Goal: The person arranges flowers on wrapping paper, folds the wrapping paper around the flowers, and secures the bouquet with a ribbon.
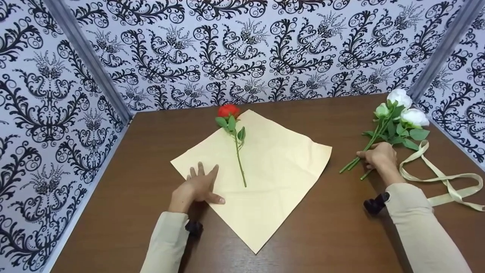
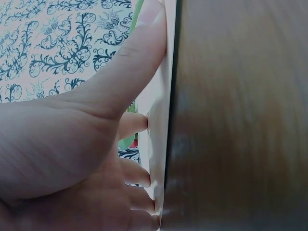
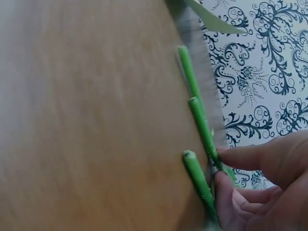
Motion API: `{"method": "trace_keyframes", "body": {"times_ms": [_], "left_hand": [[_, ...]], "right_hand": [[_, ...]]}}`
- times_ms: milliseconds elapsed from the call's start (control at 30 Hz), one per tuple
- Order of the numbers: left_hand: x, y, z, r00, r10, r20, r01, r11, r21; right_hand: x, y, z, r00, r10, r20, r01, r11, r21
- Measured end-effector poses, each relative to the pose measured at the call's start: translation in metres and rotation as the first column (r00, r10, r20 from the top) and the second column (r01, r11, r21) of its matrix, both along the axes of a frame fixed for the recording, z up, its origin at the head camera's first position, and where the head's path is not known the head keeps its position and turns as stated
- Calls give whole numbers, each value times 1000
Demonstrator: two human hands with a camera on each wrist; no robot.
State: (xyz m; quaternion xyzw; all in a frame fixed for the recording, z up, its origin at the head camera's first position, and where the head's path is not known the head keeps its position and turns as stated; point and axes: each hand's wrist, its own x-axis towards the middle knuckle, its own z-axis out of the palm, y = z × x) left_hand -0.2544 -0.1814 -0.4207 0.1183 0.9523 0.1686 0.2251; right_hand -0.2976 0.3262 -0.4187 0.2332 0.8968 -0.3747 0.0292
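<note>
A single red rose [image 1: 228, 111] lies with its green stem on a cream sheet of wrapping paper [image 1: 280, 163]. My left hand [image 1: 199, 185] rests with spread fingers on the paper's left edge; in the left wrist view its thumb [image 2: 139, 53] and fingertips touch the sheet. At the right, white roses [image 1: 413, 117] lie in a small bunch with green leaves and a paler bud [image 1: 382, 110]. My right hand [image 1: 380, 156] is at their stems, and in the right wrist view the thumb and a finger pinch one green stem [image 3: 204, 130], with another stem [image 3: 195, 171] alongside.
A looped cream ribbon [image 1: 451, 185] lies on the brown table [image 1: 310, 235] right of my right forearm. Patterned black-and-white panels [image 1: 242, 49] stand behind the table and on both sides. The white roses reach close to the back right corner.
</note>
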Motion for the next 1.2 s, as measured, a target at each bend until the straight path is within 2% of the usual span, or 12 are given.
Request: {"method": "trace_keyframes", "body": {"times_ms": [167, 333, 500, 800, 1200], "left_hand": [[1, 0, -1, 1000, 0, 1, 0, 1000, -2], [0, 2, -1, 1000, -4, 1, 4, 1000, 0], [0, 2, -1, 1000, -10, 7, 10, 1000, -19], [-2, 2, -1, 1000, -19, 1, 19, 999, -37], [-1, 0, 0, 1000, -19, 1, 19, 1000, -24]], "right_hand": [[-1, 5, 4, 999, -39, 26, 43, 983, -180], [3, 12, 12, 999, -49, 14, 51, 939, -340], [6, 17, 20, 998, -63, 5, 59, 908, -415], [7, 20, 27, 998, -22, -52, -3, 893, -450], [6, 14, 25, 991, -53, -123, 6, 935, -355]]}}
